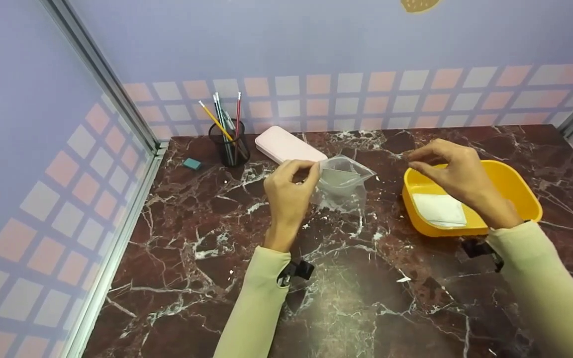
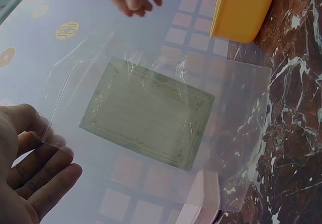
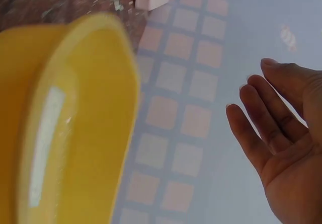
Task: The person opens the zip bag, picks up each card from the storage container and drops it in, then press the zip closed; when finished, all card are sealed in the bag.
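A clear plastic bag (image 1: 342, 186) hangs from the left hand (image 1: 290, 186), whose thumb and finger pinch its upper corner. Inside the bag lies a grey-green card with an ornate border (image 2: 146, 114), plain in the left wrist view. Above the yellow basin (image 1: 520, 191) hovers the right hand (image 1: 453, 171), with nothing in it; its fingers are extended and apart in the right wrist view. White flat packets (image 1: 438, 210) lie in the basin below that hand.
At the back stand a black mesh pen cup (image 1: 234, 149) with several pencils and a pink case (image 1: 289, 143). A teal eraser (image 1: 192, 163) lies left of the cup. White scraps (image 1: 404, 279) dot the dark marbled table (image 1: 167, 278). Patterned walls (image 1: 316, 44) border the back and left.
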Demonstrator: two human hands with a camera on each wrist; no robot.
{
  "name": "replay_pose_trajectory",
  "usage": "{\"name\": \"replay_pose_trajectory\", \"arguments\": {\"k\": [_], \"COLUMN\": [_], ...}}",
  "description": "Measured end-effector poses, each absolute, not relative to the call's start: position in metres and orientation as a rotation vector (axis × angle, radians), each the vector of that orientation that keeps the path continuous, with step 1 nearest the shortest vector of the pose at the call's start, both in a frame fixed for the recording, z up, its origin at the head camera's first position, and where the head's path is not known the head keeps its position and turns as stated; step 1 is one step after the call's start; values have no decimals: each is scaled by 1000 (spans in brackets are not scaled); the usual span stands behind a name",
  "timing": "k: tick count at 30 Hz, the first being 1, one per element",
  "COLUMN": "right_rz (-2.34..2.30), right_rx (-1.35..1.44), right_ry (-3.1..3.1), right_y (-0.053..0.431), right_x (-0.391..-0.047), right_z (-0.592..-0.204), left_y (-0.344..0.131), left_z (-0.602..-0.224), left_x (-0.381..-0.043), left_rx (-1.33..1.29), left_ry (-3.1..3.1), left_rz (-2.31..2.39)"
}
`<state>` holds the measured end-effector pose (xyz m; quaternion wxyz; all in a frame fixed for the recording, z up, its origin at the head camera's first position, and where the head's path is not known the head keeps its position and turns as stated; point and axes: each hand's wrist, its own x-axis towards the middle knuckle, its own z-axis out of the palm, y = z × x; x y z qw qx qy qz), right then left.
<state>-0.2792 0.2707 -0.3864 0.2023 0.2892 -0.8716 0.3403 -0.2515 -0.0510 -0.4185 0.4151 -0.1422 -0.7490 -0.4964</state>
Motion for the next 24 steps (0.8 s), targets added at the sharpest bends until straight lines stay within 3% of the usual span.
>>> {"name": "replay_pose_trajectory", "arguments": {"k": [24], "right_rz": [910], "right_rx": [698], "right_ry": [-2944], "right_y": [329], "right_x": [-300], "right_z": [-447], "left_y": [-51], "left_z": [-418], "left_x": [-252], "left_rx": [-363], "left_ry": [-1876], "left_rz": [-1235]}}
